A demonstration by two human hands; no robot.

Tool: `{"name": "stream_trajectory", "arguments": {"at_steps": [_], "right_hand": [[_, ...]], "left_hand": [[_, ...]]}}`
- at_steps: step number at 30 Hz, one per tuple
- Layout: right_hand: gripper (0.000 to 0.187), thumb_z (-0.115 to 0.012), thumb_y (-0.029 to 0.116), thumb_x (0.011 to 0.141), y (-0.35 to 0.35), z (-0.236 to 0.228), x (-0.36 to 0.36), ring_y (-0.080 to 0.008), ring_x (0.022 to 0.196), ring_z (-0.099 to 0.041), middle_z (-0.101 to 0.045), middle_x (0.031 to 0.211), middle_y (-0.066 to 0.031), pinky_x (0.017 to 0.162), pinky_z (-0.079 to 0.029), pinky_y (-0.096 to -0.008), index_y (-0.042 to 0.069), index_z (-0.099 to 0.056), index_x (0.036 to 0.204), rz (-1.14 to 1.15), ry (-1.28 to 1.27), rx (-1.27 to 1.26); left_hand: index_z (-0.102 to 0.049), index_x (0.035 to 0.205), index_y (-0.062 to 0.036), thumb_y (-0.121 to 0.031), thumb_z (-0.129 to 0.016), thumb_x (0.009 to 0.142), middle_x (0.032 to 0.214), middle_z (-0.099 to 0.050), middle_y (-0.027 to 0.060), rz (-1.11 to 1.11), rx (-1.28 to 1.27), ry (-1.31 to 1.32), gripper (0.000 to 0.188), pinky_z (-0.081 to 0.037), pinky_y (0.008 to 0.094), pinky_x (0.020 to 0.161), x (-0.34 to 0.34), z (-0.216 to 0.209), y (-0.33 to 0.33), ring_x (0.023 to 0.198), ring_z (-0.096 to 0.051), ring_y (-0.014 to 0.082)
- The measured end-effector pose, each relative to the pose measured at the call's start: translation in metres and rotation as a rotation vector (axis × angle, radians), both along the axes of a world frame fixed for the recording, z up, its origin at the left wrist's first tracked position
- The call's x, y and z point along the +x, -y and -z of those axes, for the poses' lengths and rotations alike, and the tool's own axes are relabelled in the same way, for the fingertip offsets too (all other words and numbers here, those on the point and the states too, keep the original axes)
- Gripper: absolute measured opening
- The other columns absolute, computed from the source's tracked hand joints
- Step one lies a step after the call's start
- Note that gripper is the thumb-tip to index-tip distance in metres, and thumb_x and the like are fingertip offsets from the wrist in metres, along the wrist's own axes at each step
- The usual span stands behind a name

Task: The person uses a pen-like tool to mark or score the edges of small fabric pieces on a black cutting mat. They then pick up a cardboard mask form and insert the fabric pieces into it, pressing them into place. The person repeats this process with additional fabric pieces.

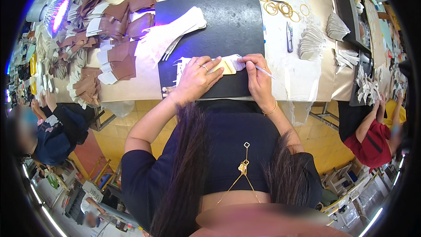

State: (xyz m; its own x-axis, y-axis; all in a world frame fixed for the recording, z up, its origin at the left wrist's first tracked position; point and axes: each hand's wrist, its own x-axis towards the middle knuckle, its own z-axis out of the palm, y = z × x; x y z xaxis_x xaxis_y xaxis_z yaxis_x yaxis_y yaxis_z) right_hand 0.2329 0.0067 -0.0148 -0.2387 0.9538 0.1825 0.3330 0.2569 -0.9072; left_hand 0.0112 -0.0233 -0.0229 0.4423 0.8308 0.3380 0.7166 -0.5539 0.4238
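My left hand point(199, 75) lies with its fingers stretched out over a row of pale cream and yellow pieces point(229, 66), pressing them on the black mat point(228, 17). In my right hand point(260, 81) is a thin, pale, pointed stick point(267, 73), pinched between thumb and fingers. The fingertips of that hand are at the right end of the row, where a greyish layered edge shows. Whether the stick's other end touches the pieces is hidden by my fingers. A fanned stack of white strips point(182, 27) rests on the mat beyond my left hand.
Stacks of brown and white cut pieces point(116, 19) cover the table's left side, near a lit lamp point(57, 15). Rubber bands point(285, 9), small snips point(289, 37) and fanned pale pieces point(312, 43) lie to the right. A black tray point(348, 15) stands farther right. Other people sit at both sides.
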Motion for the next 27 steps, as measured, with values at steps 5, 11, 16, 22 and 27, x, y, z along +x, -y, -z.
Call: {"name": "stream_trajectory", "arguments": {"at_steps": [5,11,16,22,27], "right_hand": [[0.01,-0.06,0.012,0.099,0.003,0.003,-0.003,-0.0268,0.091,-0.061,-0.067,0.095,-0.0099,0.086,-0.045,-0.0375,0.004,-0.066,0.1,-0.019,0.003,0.003],[0.007,-0.065,0.008,0.094,0.004,0.003,-0.004,-0.0249,0.089,-0.065,-0.071,0.093,-0.0076,0.086,-0.048,-0.0377,0.004,-0.067,0.1,-0.132,0.171,0.259],[0.013,-0.073,0.008,0.086,0.004,0.003,-0.008,-0.0215,0.087,-0.066,-0.071,0.091,-0.0047,0.085,-0.046,-0.0375,0.008,-0.068,0.097,-0.153,0.237,0.34],[0.01,-0.073,0.01,0.086,0.003,-0.002,-0.007,-0.0219,0.085,-0.065,-0.068,0.086,-0.0042,0.081,-0.045,-0.0379,0.008,-0.067,0.094,-0.2,0.348,0.388],[0.004,-0.07,0.01,0.089,0.008,-0.006,0.007,-0.0218,0.084,-0.064,-0.067,0.084,-0.0043,0.082,-0.046,-0.0382,0.007,-0.067,0.09,-0.256,0.313,0.296]], "left_hand": [[-0.075,0.103,-0.0108,-0.016,-0.078,0.078,0.123,-0.068,0.0065,-0.022,0.025,-0.023,0.025,-0.05,0.0398,0.085,0.003,0.002,0.002,0.103,-0.061,0.0247],[-0.074,0.104,-0.0095,-0.016,-0.077,0.08,0.123,-0.068,0.0082,-0.026,0.025,-0.053,0.025,-0.05,0.0401,0.085,0.005,0.001,0.004,0.103,-0.062,0.0252],[-0.074,0.105,-0.0076,-0.017,-0.076,0.081,0.123,-0.068,0.0099,-0.013,0.043,-0.116,0.026,-0.05,0.0402,0.086,0.006,-0.001,0.004,0.103,-0.062,0.0259],[-0.073,0.108,-0.0078,-0.017,-0.074,0.082,0.125,-0.067,0.0105,-0.026,0.021,-0.161,0.027,-0.049,0.0396,0.087,0.007,-0.002,0.007,0.106,-0.062,0.0259],[-0.072,0.11,-0.0084,-0.015,-0.074,0.081,0.127,-0.066,0.0107,-0.022,0.001,-0.177,0.03,-0.048,0.0401,0.089,0.006,0.0,0.009,0.107,-0.061,0.0263]]}}
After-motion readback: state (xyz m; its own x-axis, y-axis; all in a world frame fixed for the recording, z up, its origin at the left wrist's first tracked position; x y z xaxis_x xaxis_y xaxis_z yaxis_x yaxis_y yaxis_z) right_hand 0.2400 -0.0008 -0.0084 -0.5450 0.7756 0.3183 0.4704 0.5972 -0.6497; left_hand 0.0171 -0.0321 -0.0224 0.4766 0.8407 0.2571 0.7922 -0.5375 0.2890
